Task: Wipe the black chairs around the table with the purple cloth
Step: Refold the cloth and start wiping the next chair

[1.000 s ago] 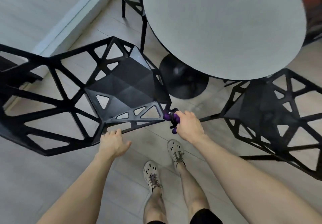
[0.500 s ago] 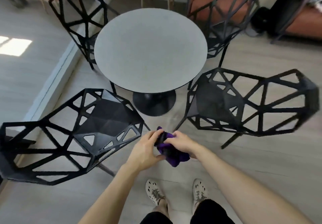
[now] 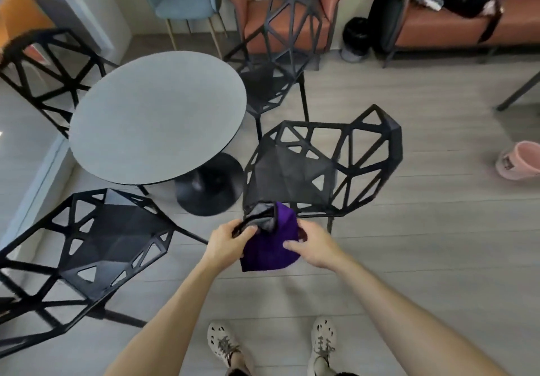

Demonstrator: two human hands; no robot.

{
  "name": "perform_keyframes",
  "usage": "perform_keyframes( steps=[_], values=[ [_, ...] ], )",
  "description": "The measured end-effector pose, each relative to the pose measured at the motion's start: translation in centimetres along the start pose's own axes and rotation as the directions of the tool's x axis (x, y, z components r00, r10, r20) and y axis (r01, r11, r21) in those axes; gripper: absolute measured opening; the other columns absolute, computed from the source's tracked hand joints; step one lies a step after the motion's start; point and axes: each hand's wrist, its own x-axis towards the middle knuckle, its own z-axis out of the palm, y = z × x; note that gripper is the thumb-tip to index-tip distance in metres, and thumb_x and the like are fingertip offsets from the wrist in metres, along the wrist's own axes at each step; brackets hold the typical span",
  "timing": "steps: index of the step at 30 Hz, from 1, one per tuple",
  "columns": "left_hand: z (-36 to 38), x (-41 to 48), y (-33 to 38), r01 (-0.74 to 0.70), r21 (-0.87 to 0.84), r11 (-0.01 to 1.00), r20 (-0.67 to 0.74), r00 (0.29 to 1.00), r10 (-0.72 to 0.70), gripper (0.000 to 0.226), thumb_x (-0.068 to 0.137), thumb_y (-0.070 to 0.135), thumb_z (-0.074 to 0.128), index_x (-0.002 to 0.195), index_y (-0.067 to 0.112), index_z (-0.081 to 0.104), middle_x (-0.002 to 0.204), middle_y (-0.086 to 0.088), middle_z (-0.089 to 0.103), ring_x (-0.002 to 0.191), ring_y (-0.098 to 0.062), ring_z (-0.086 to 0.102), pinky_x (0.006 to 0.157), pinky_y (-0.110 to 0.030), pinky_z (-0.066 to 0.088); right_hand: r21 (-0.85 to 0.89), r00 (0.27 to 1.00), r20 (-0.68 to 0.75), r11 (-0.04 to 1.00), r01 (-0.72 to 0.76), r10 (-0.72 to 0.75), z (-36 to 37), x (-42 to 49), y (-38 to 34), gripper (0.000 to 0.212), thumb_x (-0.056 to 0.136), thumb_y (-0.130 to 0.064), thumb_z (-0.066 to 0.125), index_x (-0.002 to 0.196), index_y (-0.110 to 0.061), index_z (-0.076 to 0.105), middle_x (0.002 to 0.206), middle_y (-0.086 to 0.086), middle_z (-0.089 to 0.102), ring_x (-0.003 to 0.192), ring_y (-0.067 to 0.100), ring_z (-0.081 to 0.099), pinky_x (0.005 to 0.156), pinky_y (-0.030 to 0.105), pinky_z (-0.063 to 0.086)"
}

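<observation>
Two hands are seen in the head view: the purple cloth (image 3: 271, 250), at 6 o'clock from the near black chair (image 3: 292, 177), is pinched by fingers of the left hand (image 3: 230, 241) and right hand (image 3: 317, 248). If loosened, it could be dropped.

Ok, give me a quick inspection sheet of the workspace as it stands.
Surface: round grey table, black pedestal base.
Job's things: black chairs around it: near left chair, near right chair, far left chair, far right chair; purple cloth held before the near right chair.
Clutter: pink tub on the floor, right; black bin by the brown sofa.
Hands: left hand and right hand both grip the cloth.
Cables: nothing seen.
Surroundings: plank floor, blue chair, brown armchair.
</observation>
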Motion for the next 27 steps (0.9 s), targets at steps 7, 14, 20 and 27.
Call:
perform_keyframes(
  steps=[7,14,20,27],
  values=[
    [8.5,2.1,6.7,0.062,0.072,0.996,0.100,0.993,-0.069,0.043,0.103,0.059,0.054,0.092,0.022,0.075,0.076,-0.002,0.076,0.074,-0.018,0.070,0.084,-0.049,0.061,-0.015,0.974,-0.167,0.988,0.155,-0.155,-10.6,-2.4,4.6,0.011,0.091,-0.035,0.061,0.102,-0.033,0.059,0.091,-0.015,0.069,0.088,0.013,0.065,0.089,0.045,0.056],
    [13.1,6.0,15.0,-0.074,0.150,0.986,0.236,0.971,0.037,0.045,0.094,0.036,0.079,0.135,0.027,0.064,0.122,0.013,0.073,0.116,-0.008,0.069,0.096,-0.028,0.054,-0.278,0.951,-0.171,0.939,0.203,-0.257,-19.8,-1.5,5.4,0.041,0.104,-0.023,0.059,0.145,-0.024,0.062,0.141,-0.006,0.068,0.128,0.020,0.062,0.111,0.034,0.046],
    [18.0,12.7,22.9,-0.038,-0.158,0.987,0.412,0.906,0.100,0.059,0.083,0.038,0.091,0.137,0.029,0.067,0.125,0.009,0.078,0.123,-0.011,0.070,0.110,-0.035,0.052,-0.398,0.955,-0.114,0.894,0.208,-0.273,-29.4,2.4,5.7,0.040,0.106,-0.027,0.062,0.145,-0.030,0.063,0.142,-0.011,0.067,0.127,0.015,0.062,0.106,0.030,0.047],
    [20.3,20.6,30.9,-0.024,-0.449,0.893,0.176,0.978,0.115,0.019,0.100,0.022,0.076,0.119,0.020,0.077,0.111,-0.002,0.083,0.107,-0.020,0.078,0.092,-0.031,0.062,-0.355,0.972,-0.130,0.925,0.138,-0.195,-40.6,11.2,2.0,0.082,0.072,-0.050,0.088,0.144,-0.040,0.051,0.117,-0.011,0.070,0.103,0.019,0.069,0.093,0.039,0.057]
  ],
)
